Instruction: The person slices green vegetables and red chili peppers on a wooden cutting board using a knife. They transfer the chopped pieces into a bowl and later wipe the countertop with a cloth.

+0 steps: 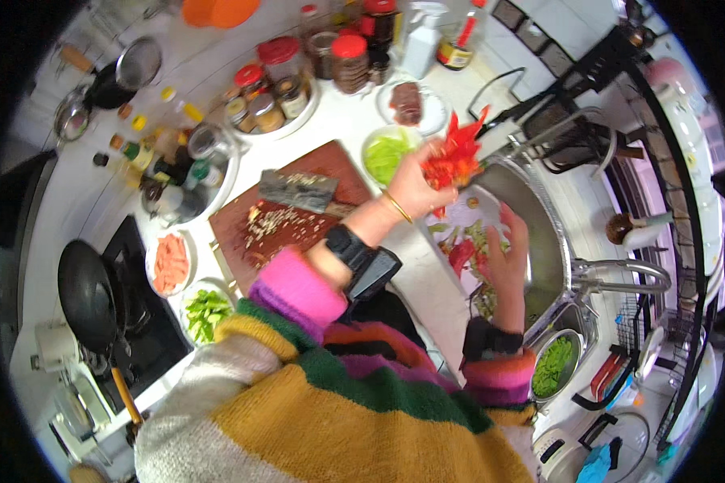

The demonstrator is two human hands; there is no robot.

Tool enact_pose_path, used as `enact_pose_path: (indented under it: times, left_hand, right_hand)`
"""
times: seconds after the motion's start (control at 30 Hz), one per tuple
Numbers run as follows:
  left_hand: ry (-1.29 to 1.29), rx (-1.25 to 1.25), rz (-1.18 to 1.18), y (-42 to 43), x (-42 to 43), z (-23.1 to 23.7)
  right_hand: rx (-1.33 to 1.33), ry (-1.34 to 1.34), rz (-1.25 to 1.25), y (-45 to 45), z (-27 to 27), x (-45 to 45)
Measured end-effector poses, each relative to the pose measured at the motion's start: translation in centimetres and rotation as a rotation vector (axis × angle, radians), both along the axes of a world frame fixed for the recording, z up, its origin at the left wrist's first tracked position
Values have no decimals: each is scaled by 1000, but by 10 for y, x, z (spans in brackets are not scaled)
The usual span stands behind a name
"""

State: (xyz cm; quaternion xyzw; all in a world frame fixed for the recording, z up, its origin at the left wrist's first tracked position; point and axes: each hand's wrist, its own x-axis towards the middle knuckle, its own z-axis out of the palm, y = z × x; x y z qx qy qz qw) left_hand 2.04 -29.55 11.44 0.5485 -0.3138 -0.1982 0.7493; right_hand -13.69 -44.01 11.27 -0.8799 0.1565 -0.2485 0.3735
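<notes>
My left hand grips a bunch of red chili peppers, held up over the near side of the sink. Bowed with fingers apart, my right hand hovers over a white tray or board that bears vegetable scraps at the sink's edge; nothing shows in it. Behind my left wrist lies a reddish-brown cutting board with chopped light bits, probably garlic, and a cleaver. A bowl of sliced green vegetable stands beside my left hand, near a plate with dark red meat.
The steel sink and its faucet are at right, with a bowl of greens below. Plates of pink slices and green pepper pieces stand near the stove and wok. Jars line the wall.
</notes>
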Motion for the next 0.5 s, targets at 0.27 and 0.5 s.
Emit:
enact_pose_path:
  times: [0.27, 0.5]
  left_hand:
    - [-325, 284, -347, -133, -80, -51]
    - [-606, 38, -274, -162, -122, -75]
  right_hand:
    - [510, -201, -333, -51, -11, -81]
    - [916, -570, -352, -49, -46, -71]
